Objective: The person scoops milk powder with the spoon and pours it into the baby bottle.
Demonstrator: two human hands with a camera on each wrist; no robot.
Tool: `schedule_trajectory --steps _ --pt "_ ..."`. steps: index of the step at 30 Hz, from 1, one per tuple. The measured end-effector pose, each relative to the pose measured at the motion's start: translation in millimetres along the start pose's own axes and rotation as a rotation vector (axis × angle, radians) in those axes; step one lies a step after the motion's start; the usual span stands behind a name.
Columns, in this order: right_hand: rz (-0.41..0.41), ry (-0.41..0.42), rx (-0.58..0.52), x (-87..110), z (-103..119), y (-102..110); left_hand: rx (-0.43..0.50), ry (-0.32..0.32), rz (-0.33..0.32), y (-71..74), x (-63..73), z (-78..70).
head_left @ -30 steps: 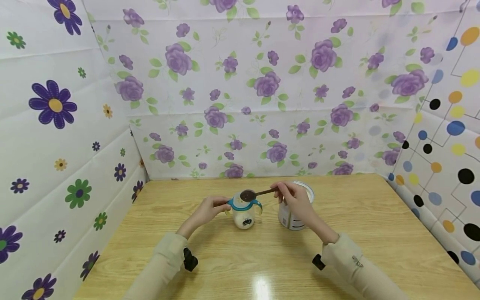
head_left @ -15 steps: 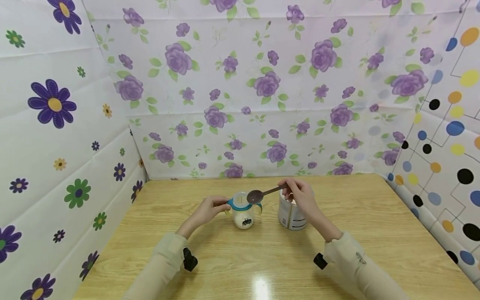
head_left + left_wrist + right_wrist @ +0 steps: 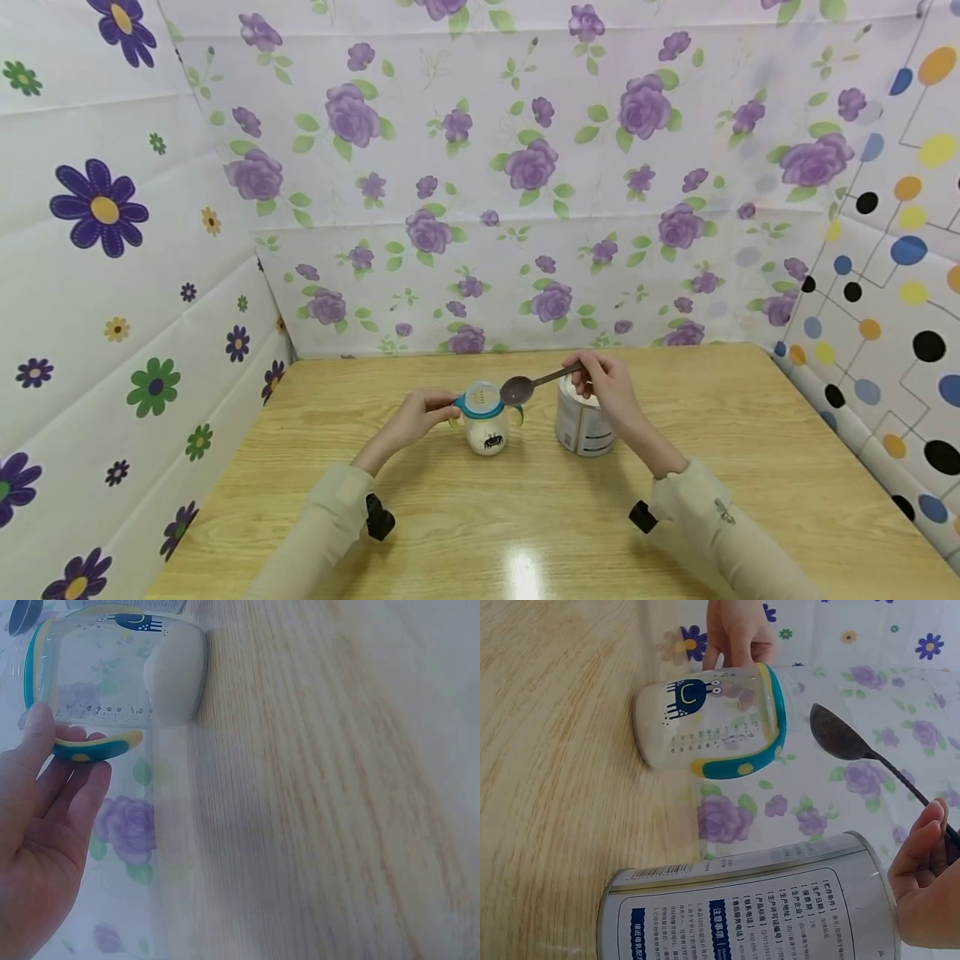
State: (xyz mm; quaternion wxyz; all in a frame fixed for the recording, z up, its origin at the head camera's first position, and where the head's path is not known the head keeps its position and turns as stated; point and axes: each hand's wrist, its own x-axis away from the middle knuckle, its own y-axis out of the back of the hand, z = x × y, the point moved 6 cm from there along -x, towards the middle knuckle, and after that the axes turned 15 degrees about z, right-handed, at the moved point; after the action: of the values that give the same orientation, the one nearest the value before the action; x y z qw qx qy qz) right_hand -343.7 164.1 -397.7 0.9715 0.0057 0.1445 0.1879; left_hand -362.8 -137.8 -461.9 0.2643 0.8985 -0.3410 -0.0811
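Note:
A clear two-handled sippy cup [image 3: 486,435] with a teal rim and a dark cartoon print stands upright on the table. White contents [image 3: 178,671] show at its bottom. My left hand [image 3: 422,417] holds the cup's left handle [image 3: 94,747] between thumb and fingers. The dark brown spoon [image 3: 517,390] is held by its handle end in my right hand [image 3: 607,387]. Its bowl hangs in the air just right of the cup's mouth, with no heap of powder showing in it. Below the right hand stands a large printed can [image 3: 581,429], its opening partly hidden by that hand.
The wooden table [image 3: 480,517] ends at the back against a cloth wall [image 3: 480,275] with purple roses. More patterned cloth closes in the left [image 3: 142,333] and right [image 3: 892,333] sides. A black wrist device [image 3: 379,518] hangs below the left sleeve.
The spoon has moved right, from over the cup's mouth to beside its rim. My right hand has shifted right and slightly up, while the left hand and cup have stayed put.

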Motion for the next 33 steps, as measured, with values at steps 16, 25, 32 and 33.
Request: schedule_trajectory --steps 16,25,32,33 --pt "-0.097 -0.004 -0.038 4.7 4.5 22.0 0.003 0.006 -0.014 -1.4 2.5 1.0" --pt "-0.128 -0.023 -0.045 5.1 7.2 30.1 0.012 0.006 -0.012 -2.6 1.5 1.4" --pt "-0.142 0.009 -0.044 5.2 8.2 35.5 0.002 0.008 -0.010 -0.6 1.1 0.3" --pt "-0.145 0.013 -0.043 5.4 8.5 36.1 0.003 0.010 -0.011 -0.2 0.9 0.2"
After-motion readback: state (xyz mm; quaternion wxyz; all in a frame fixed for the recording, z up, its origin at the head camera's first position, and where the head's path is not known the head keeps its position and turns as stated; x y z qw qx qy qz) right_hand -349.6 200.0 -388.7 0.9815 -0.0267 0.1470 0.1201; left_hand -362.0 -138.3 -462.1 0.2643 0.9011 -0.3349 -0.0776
